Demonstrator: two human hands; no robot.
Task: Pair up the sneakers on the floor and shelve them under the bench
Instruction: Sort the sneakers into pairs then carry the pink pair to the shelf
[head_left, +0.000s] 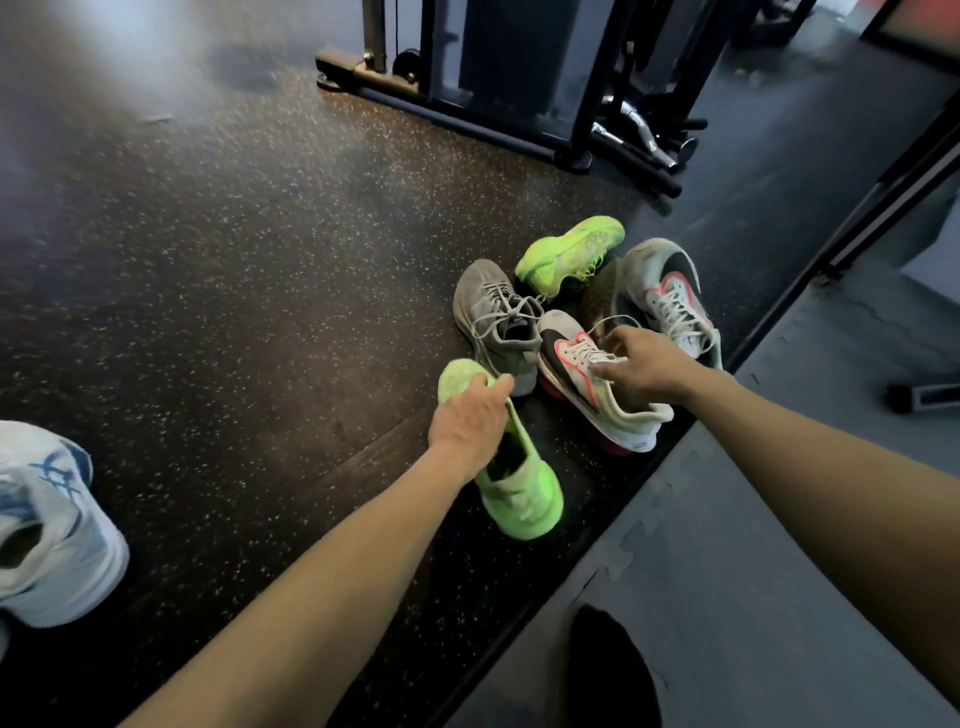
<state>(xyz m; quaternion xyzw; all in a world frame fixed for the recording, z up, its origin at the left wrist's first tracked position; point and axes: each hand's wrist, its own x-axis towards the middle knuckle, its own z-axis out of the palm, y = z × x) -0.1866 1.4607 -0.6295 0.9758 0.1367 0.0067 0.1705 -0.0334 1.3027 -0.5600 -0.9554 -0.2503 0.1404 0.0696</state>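
Several sneakers lie in a heap on the speckled rubber floor. My left hand (467, 421) grips the near neon green sneaker (519, 499) across its top. My right hand (644, 364) holds the white sneaker with black and red trim (613, 415) at its laces and collar. Its match (670, 296) lies just behind on its side. A grey sneaker (493, 317) sits between, and the second neon green sneaker (571, 254) lies on its side farther back.
A white and blue sneaker (47, 525) sits at the left edge. A black gym machine frame (467, 119) and chrome handles (639, 135) stand at the back. A raised grey mat (727, 571) runs along the right, with a dark frame bar (883, 197) above it.
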